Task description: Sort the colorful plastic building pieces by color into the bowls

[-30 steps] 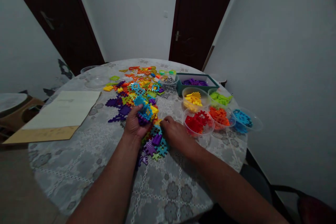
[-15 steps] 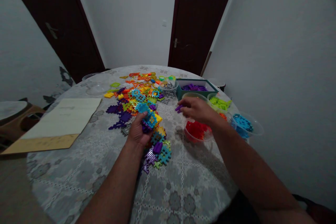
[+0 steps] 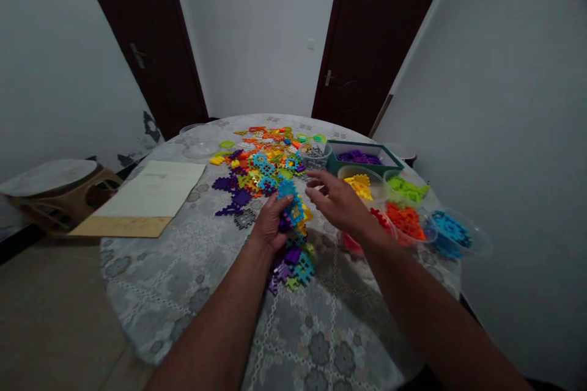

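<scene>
My left hand (image 3: 269,225) is closed around several blue interlocking plastic pieces (image 3: 294,203), with the thumb pressed on top. Purple and yellow pieces show right beside the held ones; whether they are gripped too I cannot tell. Just to the right, my right hand (image 3: 338,200) hovers above the table with its fingers apart and no piece visible in them. A heap of mixed interlocking pieces (image 3: 261,162) spreads beyond my left hand. Nearer to me lie purple pieces (image 3: 283,270) and a teal square piece (image 3: 303,269).
Right of my hands stand tubs of yellow pieces (image 3: 360,186), lime pieces (image 3: 408,188), orange pieces (image 3: 406,221) and blue pieces (image 3: 452,229). Behind are a green box (image 3: 334,162) with purple pieces and a tub of grey pieces (image 3: 315,154). Paper (image 3: 147,192) lies at left.
The purple piece in my right hand's fingers is no longer visible there, and the fingers have spread. My left hand keeps its blue pieces. The whole view has shifted, showing more of the left side.
</scene>
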### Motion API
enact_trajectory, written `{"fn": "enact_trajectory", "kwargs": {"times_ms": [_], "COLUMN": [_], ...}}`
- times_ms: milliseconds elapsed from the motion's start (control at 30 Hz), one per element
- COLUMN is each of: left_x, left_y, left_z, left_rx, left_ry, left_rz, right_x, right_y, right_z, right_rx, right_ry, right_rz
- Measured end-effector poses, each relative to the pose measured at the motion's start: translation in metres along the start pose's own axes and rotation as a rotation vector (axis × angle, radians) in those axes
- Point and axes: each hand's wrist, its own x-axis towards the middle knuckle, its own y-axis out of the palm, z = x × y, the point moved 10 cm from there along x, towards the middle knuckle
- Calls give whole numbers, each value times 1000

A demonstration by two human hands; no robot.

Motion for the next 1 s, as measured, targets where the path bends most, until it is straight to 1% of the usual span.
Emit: {"fn": "enact_trajectory", "kwargs": {"times_ms": [33,100,200,267,333,433,500,667,800,867,900,967,1000], "left_x": [-1,-4,-5,-5,-5,-4,-3,-1,-2,-2,-2,-1,0], "left_y": [4,8,9,10,10,10,9,4,4,4,3,1,-1], "left_z": [2,6,10,12,13,12,12,10,11,11,11,11,10], "left_rx": [24,70,114,128,136,139,148,183,233,256,258,248,241], "left_ry": [-14,-46,-74,-93,-114,-132,-140,-133,-135,-135,-135,-139,-139], "left_rz": [32,69,73,74,73,73,72,13,-3,-4,-3,-17,-33], "right_x": [-1,1,8,11,11,8,5,-3,-12,-16,-19,-26,-30], "right_y": [9,20,27,25,19,12,10,14,15,8,0,-24,-43], "right_z": [3,4,-8,-20,-29,-35,-37,-42,-42,-39,-37,-38,-42], "right_rx": [-14,-45,-36,-9,0,8,49,210,283,308,320,336,330], "right_ry": [-3,-8,31,90,145,192,209,222,208,185,173,153,148], "right_rz": [13,29,42,9,-56,-144,-178,-197,-192,-203,-213,-243,-283]}}
